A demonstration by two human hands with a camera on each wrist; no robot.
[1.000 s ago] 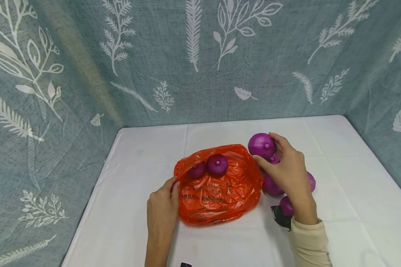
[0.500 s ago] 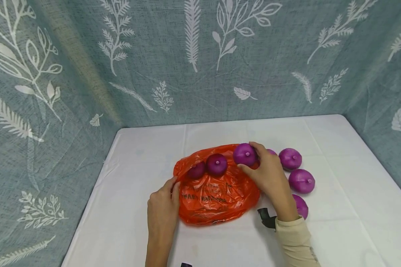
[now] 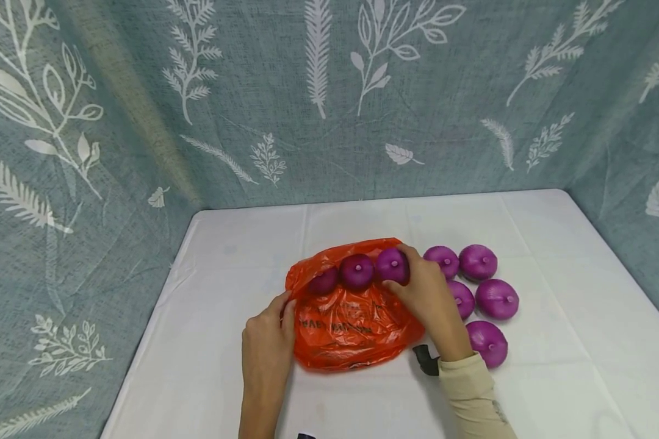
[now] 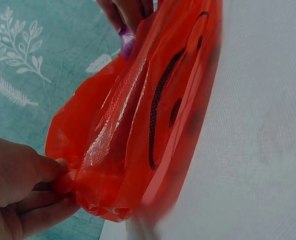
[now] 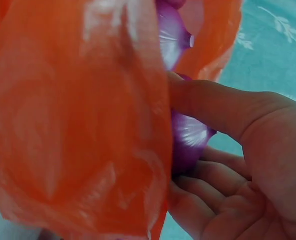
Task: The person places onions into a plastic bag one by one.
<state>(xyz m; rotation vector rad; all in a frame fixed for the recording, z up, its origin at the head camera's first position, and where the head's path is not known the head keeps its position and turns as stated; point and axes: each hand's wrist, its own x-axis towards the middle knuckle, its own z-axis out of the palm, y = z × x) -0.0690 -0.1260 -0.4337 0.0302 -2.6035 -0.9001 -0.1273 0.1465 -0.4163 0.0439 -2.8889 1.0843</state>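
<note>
An orange-red plastic bag [image 3: 351, 341] with dark print lies on the white table, its mouth spread open. My left hand [image 3: 266, 347] pinches the bag's left rim between thumb and fingers, also plain in the left wrist view. Inside the mouth, two red onions [image 3: 357, 272] sit side by side, the left one partly under the bag's edge. Beside them my right hand [image 3: 429, 299] holds another red onion [image 3: 390, 266] at the right of the opening. In the right wrist view, thumb and fingers [image 5: 207, 102] curve around this onion [image 5: 190, 137], partly covered by the bag film.
Several more red onions [image 3: 496, 299] lie grouped on the white table [image 3: 560, 305], right of the bag and close to my right forearm. A black piece [image 3: 425, 360] is at my right wrist. A patterned blue-green cloth [image 3: 362, 158] hangs behind the table.
My right hand has carried its red onion left and down from beyond the bag's right rim into the mouth, next to the others. The left hand stays on the rim.
</note>
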